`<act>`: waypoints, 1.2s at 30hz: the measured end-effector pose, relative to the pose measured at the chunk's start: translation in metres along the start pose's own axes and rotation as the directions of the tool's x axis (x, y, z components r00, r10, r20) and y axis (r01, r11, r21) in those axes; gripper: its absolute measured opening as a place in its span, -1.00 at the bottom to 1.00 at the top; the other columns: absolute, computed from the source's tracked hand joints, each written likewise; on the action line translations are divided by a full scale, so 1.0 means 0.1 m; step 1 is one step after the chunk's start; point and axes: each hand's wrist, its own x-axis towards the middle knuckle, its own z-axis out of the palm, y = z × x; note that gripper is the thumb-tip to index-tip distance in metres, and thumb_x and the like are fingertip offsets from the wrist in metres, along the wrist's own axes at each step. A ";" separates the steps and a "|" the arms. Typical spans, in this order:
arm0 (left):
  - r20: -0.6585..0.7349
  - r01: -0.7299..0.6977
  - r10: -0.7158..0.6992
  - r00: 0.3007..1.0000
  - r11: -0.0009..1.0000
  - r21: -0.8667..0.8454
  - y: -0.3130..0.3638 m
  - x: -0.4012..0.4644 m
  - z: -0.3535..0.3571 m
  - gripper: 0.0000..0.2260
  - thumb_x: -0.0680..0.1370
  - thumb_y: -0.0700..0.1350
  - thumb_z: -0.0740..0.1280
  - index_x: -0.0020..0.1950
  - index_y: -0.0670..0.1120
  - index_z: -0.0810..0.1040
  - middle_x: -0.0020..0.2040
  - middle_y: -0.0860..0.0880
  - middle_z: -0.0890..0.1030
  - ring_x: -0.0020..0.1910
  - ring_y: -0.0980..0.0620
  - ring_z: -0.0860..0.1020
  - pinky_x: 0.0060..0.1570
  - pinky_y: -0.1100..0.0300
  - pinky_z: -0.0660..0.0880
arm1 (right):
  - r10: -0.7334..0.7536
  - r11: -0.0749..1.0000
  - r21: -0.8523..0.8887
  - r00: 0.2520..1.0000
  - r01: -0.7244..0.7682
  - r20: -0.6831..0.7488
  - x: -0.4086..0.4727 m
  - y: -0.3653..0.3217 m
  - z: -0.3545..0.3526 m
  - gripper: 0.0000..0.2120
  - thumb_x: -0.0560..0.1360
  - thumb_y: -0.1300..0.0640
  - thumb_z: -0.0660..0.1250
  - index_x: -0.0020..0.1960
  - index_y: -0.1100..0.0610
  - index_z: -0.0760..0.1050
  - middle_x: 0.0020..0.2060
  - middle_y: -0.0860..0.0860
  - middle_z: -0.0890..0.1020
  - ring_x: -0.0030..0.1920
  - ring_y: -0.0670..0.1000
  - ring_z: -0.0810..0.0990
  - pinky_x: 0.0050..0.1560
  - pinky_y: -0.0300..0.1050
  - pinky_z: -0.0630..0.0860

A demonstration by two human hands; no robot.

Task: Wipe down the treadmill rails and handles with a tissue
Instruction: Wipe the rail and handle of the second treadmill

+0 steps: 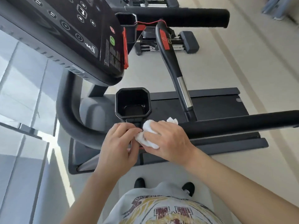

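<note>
A crumpled white tissue (149, 139) lies against the near end of the treadmill's black side rail (239, 122), just below the square cup holder (133, 102). My right hand (168, 139) covers the tissue, fingers curled over it and pressing it onto the rail. From the left, my left hand (119, 143) pinches the tissue's edge with its fingertips. A bit of tissue sticks out beyond the right hand's fingers. A curved black handle with a chrome section (182, 89) rises behind the rail. The far rail (186, 16) runs across the top.
The black console (72, 29) with buttons and a red safety key fills the upper left. A curved black upright (71, 120) bends beside the cup holder. The belt deck (215, 105) lies below the rails. Weight equipment (189, 42) stands on the pale floor beyond. My shoes show at the bottom.
</note>
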 end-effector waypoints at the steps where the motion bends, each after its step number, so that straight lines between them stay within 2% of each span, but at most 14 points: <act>1: 0.014 -0.015 0.015 1.000 1.000 0.001 0.03 0.04 0.04 -0.78 0.56 -0.29 0.32 0.14 -0.15 0.69 0.13 0.00 0.66 0.12 -0.06 0.59 0.14 -0.03 0.53 | 0.012 0.999 -0.029 1.000 -0.012 -0.004 -0.07 0.09 -0.07 -0.79 0.52 0.07 0.50 -0.23 0.02 0.51 -0.24 -0.02 0.53 -0.28 0.02 0.15 -0.21 -0.08 0.06; 5: 0.105 -0.086 0.086 0.991 0.996 -0.007 0.21 0.21 0.26 -0.77 0.57 -0.25 0.34 0.18 -0.14 0.69 0.19 0.01 0.64 0.18 -0.04 0.59 0.23 0.03 0.53 | 0.067 0.991 -0.110 0.997 -0.070 -0.026 -0.34 0.50 -0.33 -0.75 0.53 0.07 0.50 -0.27 0.04 0.53 -0.24 -0.04 0.55 -0.33 0.05 0.19 -0.20 -0.07 0.05; 9: 0.184 -0.095 0.090 0.979 0.995 0.020 0.45 0.40 0.55 -0.74 0.60 -0.13 0.35 0.26 -0.07 0.66 0.24 0.05 0.64 0.22 -0.01 0.59 0.22 -0.03 0.56 | 0.091 0.986 -0.131 0.993 -0.100 -0.073 -0.51 0.82 -0.55 -0.73 0.51 0.08 0.52 -0.29 0.05 0.51 -0.24 -0.05 0.54 -0.39 0.08 0.26 -0.39 0.00 0.17; 12: 0.227 -0.077 0.073 0.971 0.997 0.010 0.65 0.53 0.78 -0.73 0.61 -0.09 0.34 0.29 -0.06 0.66 0.25 0.06 0.63 0.23 -0.01 0.59 0.19 -0.06 0.58 | 0.086 0.987 -0.125 0.988 -0.102 -0.124 -0.64 1.08 -0.71 -0.77 0.50 0.09 0.53 -0.19 0.01 0.47 -0.21 -0.06 0.43 -0.41 0.07 0.27 -0.44 -0.03 0.19; 14: 0.254 -0.085 0.077 0.964 0.996 0.019 0.81 0.59 0.93 -0.72 0.61 -0.06 0.35 0.30 -0.04 0.65 0.26 0.07 0.63 0.23 -0.01 0.58 0.19 -0.07 0.58 | 0.101 0.985 -0.129 0.986 -0.118 -0.132 -0.75 1.28 -0.80 -0.79 0.50 0.09 0.52 -0.19 0.02 0.50 -0.22 -0.05 0.42 -0.42 0.08 0.30 -0.47 -0.02 0.22; 17: 0.258 -0.071 0.063 0.964 0.997 0.022 1.04 0.69 1.16 -0.72 0.61 -0.07 0.37 0.31 -0.04 0.64 0.27 0.07 0.63 0.24 0.00 0.58 0.20 -0.05 0.58 | 0.139 0.975 -0.156 0.983 -0.157 -0.122 -0.95 1.60 -0.93 -0.78 0.52 0.08 0.50 -0.27 0.07 0.57 -0.27 -0.03 0.51 -0.43 0.09 0.34 -0.49 -0.01 0.25; 20: 0.245 -0.050 0.045 0.968 0.999 0.013 1.29 0.79 1.40 -0.74 0.60 -0.11 0.40 0.29 -0.04 0.65 0.26 0.08 0.63 0.22 0.01 0.57 0.18 -0.03 0.59 | 0.153 0.968 -0.176 0.978 -0.177 -0.138 -1.16 1.91 -1.07 -0.76 0.51 0.11 0.47 -0.30 0.09 0.53 -0.27 -0.04 0.53 -0.43 0.10 0.31 -0.48 0.01 0.24; 28: 0.262 -0.067 0.062 0.963 0.998 0.010 2.03 1.07 2.17 -0.72 0.60 -0.14 0.45 0.31 -0.02 0.64 0.29 0.11 0.61 0.27 0.00 0.54 0.24 -0.06 0.55 | 0.188 0.938 -0.238 0.947 -0.252 -0.259 -1.74 2.76 -1.63 -0.71 0.45 0.16 0.50 -0.34 0.15 0.45 -0.33 -0.05 0.43 -0.45 0.13 0.26 -0.53 0.00 0.21; 32: 0.285 -0.093 0.092 0.954 0.996 -0.008 2.42 1.20 2.52 -0.72 0.60 -0.12 0.44 0.32 -0.01 0.64 0.32 0.10 0.59 0.30 -0.02 0.52 0.27 -0.08 0.53 | 0.318 0.909 -0.205 0.921 -0.363 -0.224 -2.19 3.16 -1.95 -0.76 0.55 0.07 0.43 -0.27 0.13 0.58 -0.30 -0.03 0.51 -0.41 0.09 0.43 -0.49 -0.01 0.35; 36: 0.311 -0.148 0.148 0.939 0.989 -0.024 2.88 1.35 2.91 -0.73 0.61 -0.12 0.43 0.31 -0.01 0.64 0.32 0.10 0.59 0.32 -0.02 0.50 0.31 -0.10 0.51 | 0.551 0.792 -0.170 0.806 -0.587 -0.218 -2.65 3.43 -2.28 -0.77 0.58 0.01 0.40 -0.18 0.12 0.62 -0.22 -0.02 0.60 -0.31 0.06 0.52 -0.48 -0.05 0.46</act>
